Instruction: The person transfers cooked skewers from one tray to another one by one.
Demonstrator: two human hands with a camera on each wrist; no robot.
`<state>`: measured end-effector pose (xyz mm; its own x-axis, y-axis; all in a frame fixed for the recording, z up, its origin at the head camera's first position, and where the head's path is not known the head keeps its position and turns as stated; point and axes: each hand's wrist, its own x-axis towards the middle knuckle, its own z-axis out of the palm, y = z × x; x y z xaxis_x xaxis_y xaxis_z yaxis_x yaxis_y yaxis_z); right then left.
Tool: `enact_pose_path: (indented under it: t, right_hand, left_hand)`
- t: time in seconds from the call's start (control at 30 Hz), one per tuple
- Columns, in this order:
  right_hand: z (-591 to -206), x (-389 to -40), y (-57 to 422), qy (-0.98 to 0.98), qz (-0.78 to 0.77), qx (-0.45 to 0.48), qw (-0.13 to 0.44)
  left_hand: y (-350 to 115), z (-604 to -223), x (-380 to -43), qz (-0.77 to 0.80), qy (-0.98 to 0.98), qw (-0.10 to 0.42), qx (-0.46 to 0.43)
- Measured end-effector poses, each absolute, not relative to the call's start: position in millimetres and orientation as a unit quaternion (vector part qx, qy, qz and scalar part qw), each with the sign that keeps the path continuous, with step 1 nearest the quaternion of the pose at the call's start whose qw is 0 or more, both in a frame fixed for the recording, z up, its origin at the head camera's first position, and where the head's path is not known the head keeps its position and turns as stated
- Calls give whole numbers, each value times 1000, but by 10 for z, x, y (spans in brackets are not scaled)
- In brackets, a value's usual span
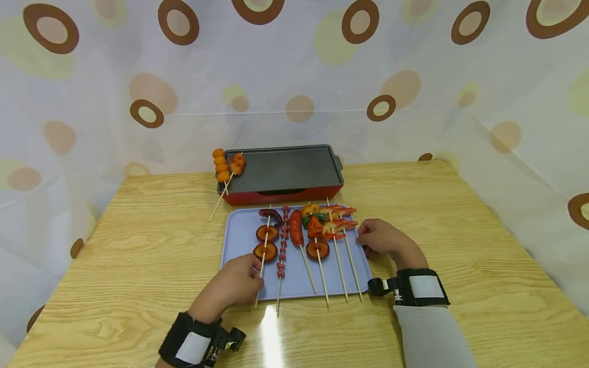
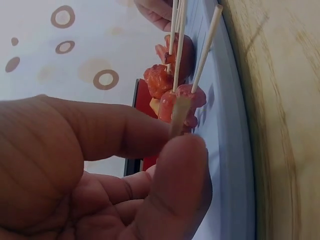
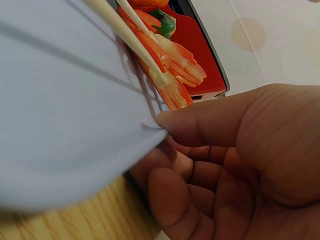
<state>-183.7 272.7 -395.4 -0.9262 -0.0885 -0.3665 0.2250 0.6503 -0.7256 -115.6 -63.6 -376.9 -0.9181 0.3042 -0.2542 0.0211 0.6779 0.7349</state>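
My left hand [image 1: 239, 280] pinches the stick of a skewer between thumb and finger; two round brown mushroom caps [image 1: 265, 251] and a dark octopus tentacle [image 1: 271, 216] sit on that skewer. In the left wrist view the pinched stick end [image 2: 180, 115] looks blurred. On the tray's right side, my right hand [image 1: 384, 239] grips the rim of the lavender tray [image 3: 75, 175], thumb over the top and fingers below. Also on the tray lie a thin skewer of small red pieces [image 1: 282, 243], a sausage skewer [image 1: 296, 230], a mixed vegetable skewer [image 1: 317, 249] and two shrimp skewers [image 1: 340, 225].
Behind the tray stands a red grill box with a dark flat top [image 1: 290, 168]. At its left end lie a skewer of orange balls [image 1: 221, 166] and another with a reddish-brown piece [image 1: 237, 163]. A patterned cloth [image 1: 294, 76] hangs behind the wooden table [image 1: 161, 245].
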Motion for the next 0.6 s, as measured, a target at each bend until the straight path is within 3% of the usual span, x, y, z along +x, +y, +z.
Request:
enact_pose_path:
  t: [0.23, 0.47, 0.6]
  right_hand:
    - [-3952, -1830, 2726, 888, -417, 39, 189]
    - [-3950, -1836, 2733, 889, -417, 43, 188]
    - [-3950, -1834, 2733, 889, -414, 43, 189]
  left_hand:
    - [-675, -3780, -1190, 368, 917, 121, 93]
    - [-725, -3783, -1211, 261, 956, -34, 128]
    - [-750, -3763, -1197, 183, 974, -36, 127]
